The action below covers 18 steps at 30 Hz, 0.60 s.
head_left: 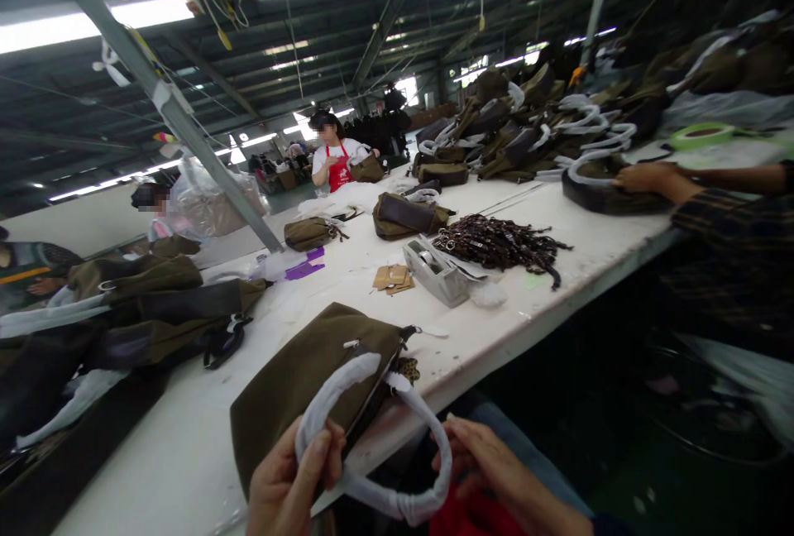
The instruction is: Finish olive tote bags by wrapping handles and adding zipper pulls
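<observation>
An olive-green bag (316, 370) lies on the white table near its front edge, with a zipper along the side facing me. Its handle (406, 507) is wrapped in white paper-like material and loops out over the edge. My left hand (298, 470) is closed on the left part of this handle, thumb and fingers pinching the wrapping. Beside the right part of the loop is my right hand (490, 466), its fingers apart and slightly blurred; whether they touch the handle I cannot tell. A small patterned piece (408, 369) shows by the zipper.
Beyond the bag stand a tape dispenser (436, 271), brown cards (393, 278) and a heap of dark braided cords (496, 246). Bags pile up at left (142, 296) and back right (527, 118). A co-worker's hand (648, 179) holds a bag at right. A post (186, 131) rises from the table.
</observation>
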{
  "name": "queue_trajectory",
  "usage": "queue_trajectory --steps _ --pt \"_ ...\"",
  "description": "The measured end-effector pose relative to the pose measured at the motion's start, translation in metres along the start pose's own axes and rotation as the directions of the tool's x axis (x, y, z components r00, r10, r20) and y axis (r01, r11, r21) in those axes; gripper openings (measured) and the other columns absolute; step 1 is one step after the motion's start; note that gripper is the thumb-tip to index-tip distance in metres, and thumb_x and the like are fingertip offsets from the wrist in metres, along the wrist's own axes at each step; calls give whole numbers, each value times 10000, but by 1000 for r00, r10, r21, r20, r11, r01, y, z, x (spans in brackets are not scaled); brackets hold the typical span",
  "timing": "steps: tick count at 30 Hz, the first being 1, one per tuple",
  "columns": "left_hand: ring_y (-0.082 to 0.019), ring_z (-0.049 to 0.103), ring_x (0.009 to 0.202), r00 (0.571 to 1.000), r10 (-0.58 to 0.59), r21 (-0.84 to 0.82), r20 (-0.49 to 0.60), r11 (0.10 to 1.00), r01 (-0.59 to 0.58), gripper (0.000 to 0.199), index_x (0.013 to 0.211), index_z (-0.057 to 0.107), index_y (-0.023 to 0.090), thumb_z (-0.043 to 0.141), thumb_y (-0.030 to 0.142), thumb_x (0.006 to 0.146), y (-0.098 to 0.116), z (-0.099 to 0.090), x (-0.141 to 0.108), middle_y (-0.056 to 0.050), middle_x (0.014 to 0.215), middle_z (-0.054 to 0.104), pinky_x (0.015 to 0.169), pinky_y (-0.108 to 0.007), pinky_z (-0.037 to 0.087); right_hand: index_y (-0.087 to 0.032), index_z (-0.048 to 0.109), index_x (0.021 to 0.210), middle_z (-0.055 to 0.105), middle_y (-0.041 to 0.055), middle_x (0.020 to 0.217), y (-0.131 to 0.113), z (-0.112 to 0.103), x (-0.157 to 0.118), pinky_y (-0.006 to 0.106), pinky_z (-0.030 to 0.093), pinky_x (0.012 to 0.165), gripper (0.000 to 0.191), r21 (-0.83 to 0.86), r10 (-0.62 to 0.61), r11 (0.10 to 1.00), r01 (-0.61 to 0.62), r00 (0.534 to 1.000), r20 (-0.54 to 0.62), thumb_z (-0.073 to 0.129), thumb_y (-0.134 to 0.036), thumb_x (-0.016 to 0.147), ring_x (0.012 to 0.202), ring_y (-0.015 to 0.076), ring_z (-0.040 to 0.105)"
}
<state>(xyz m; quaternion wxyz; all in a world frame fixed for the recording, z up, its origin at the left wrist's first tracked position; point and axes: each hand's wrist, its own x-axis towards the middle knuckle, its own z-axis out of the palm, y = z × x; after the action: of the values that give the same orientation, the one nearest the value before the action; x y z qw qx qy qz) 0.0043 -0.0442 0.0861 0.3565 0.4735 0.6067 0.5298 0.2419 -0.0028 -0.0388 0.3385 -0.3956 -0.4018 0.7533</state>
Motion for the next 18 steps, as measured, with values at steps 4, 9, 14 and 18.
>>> queue_trajectory --steps 4,9,14,18 --pt "-108 478 552 996 -18 -111 -93 994 8 353 844 689 162 700 510 786 17 -7 16 12 568 561 500 -193 397 -115 619 1021 661 47 702 -7 15 6 137 353 387 540 92 19 995 -29 994 110 636 -616 818 471 73 531" --pt "-89 500 570 975 52 -215 -215 972 -99 291 879 686 175 719 452 795 40 -24 43 49 550 493 529 -163 424 -99 619 892 648 44 698 -34 39 0 125 382 402 413 190 -54 982 3 964 260 733 -480 779 435 39 487" --pt "-50 386 502 968 138 -224 -210 957 -186 246 872 681 167 671 413 854 77 -43 70 71 535 416 494 -137 384 -90 612 845 650 54 728 -93 71 -8 149 429 418 424 339 -212 937 81 904 371 757 -482 771 443 45 505" --pt "-29 302 449 975 188 -243 -118 947 -212 261 864 679 139 680 399 848 115 -56 86 88 514 372 467 -142 360 -104 626 887 610 9 707 -156 104 -15 169 487 458 349 434 -354 891 133 802 482 705 -442 845 502 65 547"
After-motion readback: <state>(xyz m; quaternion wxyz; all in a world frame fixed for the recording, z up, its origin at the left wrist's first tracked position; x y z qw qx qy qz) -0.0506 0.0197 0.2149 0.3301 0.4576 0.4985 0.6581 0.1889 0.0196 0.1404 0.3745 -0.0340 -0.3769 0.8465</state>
